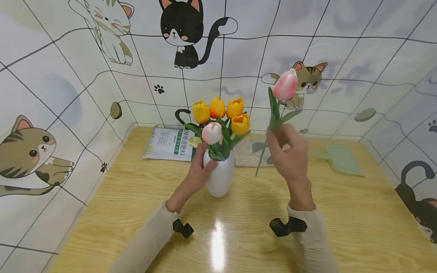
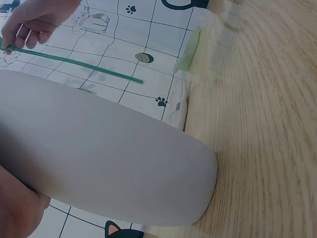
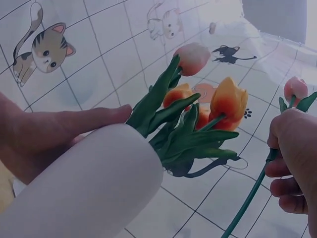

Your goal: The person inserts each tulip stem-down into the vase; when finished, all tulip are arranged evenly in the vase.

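A white vase (image 1: 221,178) stands upright on the wooden table, filled with several yellow-orange tulips (image 1: 235,108) and one pale pink tulip (image 1: 211,133). My left hand (image 1: 198,168) grips the vase near its rim from the left, thumb across the front and the other fingers partly hidden behind it. To the right of the vase and above the table, my right hand (image 1: 290,153) pinches the stem of a pink tulip (image 1: 286,85) just below its leaves. That bloom points up, and its green stem (image 3: 247,201) hangs below the fingers. In the left wrist view the vase (image 2: 109,153) fills much of the frame.
Behind the vase on the left lies a printed packet (image 1: 167,144). A pale flat item (image 1: 249,161) lies at the back, partly hidden by the vase. A light green scoop (image 1: 343,161) rests at the back right. Cat-printed sheeting (image 1: 246,53) walls the table's back and sides.
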`<move>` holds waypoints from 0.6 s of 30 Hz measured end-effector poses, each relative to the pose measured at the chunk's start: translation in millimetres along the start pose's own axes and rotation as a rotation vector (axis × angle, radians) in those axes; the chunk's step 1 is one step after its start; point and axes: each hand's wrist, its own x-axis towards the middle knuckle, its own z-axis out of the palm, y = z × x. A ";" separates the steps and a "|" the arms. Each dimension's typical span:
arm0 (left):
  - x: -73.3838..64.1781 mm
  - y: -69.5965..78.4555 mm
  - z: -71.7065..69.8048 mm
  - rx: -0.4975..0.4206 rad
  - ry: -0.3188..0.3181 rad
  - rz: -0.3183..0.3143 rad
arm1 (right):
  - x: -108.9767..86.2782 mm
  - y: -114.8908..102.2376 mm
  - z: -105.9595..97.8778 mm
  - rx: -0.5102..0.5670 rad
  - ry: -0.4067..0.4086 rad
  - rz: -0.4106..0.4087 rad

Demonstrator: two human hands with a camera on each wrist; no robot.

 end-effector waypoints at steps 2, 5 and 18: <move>0.6 0.3 -0.5 0.000 -0.004 -0.005 | 3.8 -4.0 -0.6 0.056 0.034 -0.021; 1.5 0.9 0.4 -0.006 -0.003 -0.008 | 7.7 -9.2 -7.4 0.139 0.108 -0.048; 1.0 -1.6 1.6 -0.023 -0.008 -0.014 | 16.7 -66.0 -45.7 0.532 0.553 -0.098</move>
